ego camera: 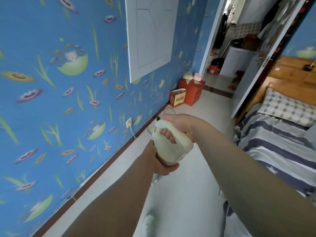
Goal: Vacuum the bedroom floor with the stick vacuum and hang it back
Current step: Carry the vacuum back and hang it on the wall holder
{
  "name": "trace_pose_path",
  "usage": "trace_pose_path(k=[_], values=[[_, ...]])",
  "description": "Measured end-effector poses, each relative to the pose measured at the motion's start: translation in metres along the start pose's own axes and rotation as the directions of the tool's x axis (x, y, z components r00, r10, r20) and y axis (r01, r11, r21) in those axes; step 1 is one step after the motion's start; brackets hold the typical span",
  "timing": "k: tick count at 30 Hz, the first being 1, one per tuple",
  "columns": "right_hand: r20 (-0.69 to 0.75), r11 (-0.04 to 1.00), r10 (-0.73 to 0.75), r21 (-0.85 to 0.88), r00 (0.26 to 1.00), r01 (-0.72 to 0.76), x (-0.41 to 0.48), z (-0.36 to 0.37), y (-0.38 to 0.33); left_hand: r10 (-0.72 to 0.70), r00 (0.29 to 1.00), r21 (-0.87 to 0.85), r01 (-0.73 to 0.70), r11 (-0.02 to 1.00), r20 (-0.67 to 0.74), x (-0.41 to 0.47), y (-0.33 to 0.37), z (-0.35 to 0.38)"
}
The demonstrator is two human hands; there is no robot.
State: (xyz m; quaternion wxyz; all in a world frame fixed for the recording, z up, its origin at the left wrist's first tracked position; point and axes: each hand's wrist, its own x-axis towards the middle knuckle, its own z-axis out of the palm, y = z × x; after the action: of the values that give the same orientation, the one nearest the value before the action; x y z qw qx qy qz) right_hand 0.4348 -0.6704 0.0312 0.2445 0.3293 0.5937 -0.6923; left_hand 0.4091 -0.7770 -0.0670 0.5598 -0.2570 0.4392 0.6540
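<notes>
The cream-white body of the stick vacuum is held up in front of me in the middle of the view. My right hand grips its handle from above, fingers curled through the loop. My left hand cups the rounded body from below and the left side. A bit of the vacuum's tube shows under my left hand; the rest of the tube is hidden by my forearms. A pale part that may be the floor head lies on the light floor at the bottom.
A blue flowered wall runs along the left, with a socket and white cable low down. Red and orange boxes stand in the far corner by the open doorway. A bed with striped bedding fills the right side.
</notes>
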Motion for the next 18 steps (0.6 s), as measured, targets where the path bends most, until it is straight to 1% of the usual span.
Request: trace_pose_path(k=[4,6,9,11,14,18], values=[[0.003,0.996,-0.039,-0.08,0.999,0.039,0.038,-0.031,-0.043,0.023,0.999,0.009,-0.023,1.0,-0.036,0.033,0.051,0.024],[0.007,0.991,-0.039,-0.131,0.999,0.039,0.058,-0.045,-0.07,0.009,0.999,-0.01,-0.009,1.0,-0.039,0.049,0.079,0.036],[0.012,0.979,-0.026,-0.203,1.0,0.028,0.087,-0.067,-0.113,-0.028,0.999,-0.067,0.026,0.997,-0.042,0.067,0.122,0.056],[0.022,0.972,-0.018,-0.235,1.0,0.022,0.108,-0.081,-0.14,-0.043,0.997,-0.138,0.035,0.99,-0.056,0.084,0.15,0.068],[0.047,0.944,0.007,-0.329,0.999,0.009,0.136,-0.1,-0.179,-0.063,0.996,-0.201,0.048,0.978,-0.07,0.113,0.189,0.085],[0.081,0.92,0.026,-0.391,0.996,0.008,0.162,-0.117,-0.208,-0.069,0.996,-0.269,0.05,0.962,-0.062,0.139,0.218,0.096]])
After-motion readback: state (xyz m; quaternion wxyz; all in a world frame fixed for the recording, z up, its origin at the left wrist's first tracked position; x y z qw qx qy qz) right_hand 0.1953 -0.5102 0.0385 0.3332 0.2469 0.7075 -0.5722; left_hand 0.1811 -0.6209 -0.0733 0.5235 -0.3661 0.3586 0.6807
